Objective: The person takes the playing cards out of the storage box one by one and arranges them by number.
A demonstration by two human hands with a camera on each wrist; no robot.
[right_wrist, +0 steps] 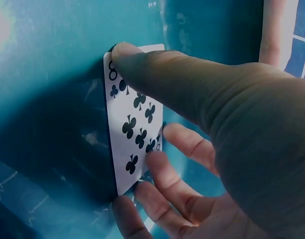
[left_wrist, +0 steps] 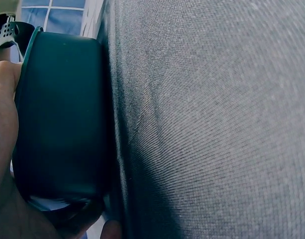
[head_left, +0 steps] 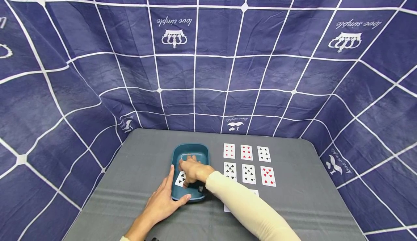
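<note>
A blue-green plastic tray stands on the table, left of the laid-out cards. My left hand rests against it, straight fingers along its left side and the thumb by the near rim. Down inside the tray, my right hand holds an eight of clubs playing card. The thumb lies over the card's corner at one end, and fingertips meet its opposite end and side edge. In the left wrist view, the tray's outer wall fills the space beside the left hand.
Right of the tray, face-up cards lie in rows, among them a six of diamonds and a red heart card. The right sleeve covers part of the nearest row. Blue gridded cloth hangs around the grey table.
</note>
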